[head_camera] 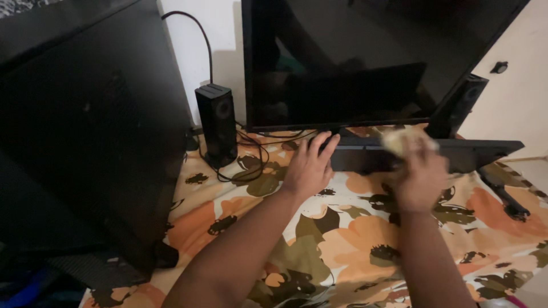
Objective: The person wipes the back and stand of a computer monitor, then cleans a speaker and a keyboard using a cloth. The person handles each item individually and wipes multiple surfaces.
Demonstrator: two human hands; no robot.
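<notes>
Wiping keyboard (365,155) with cloth (402,138) (blurred, apparently) in right hand (420,179).

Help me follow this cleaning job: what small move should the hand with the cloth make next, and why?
Probably a short wipe leftward along the black flat keyboard. The right hand presses a pale crumpled cloth on its middle, blurred, while the left hand rests at its left end, so that stretch looks unreached.

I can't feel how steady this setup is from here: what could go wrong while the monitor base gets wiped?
1. The left hand only rests on the keyboard propped against the monitor; it could slip.
2. The right hand rubs a cloth near the screen, so a hard push may rock it.
3. Loose cables by the speaker could snag.
</notes>
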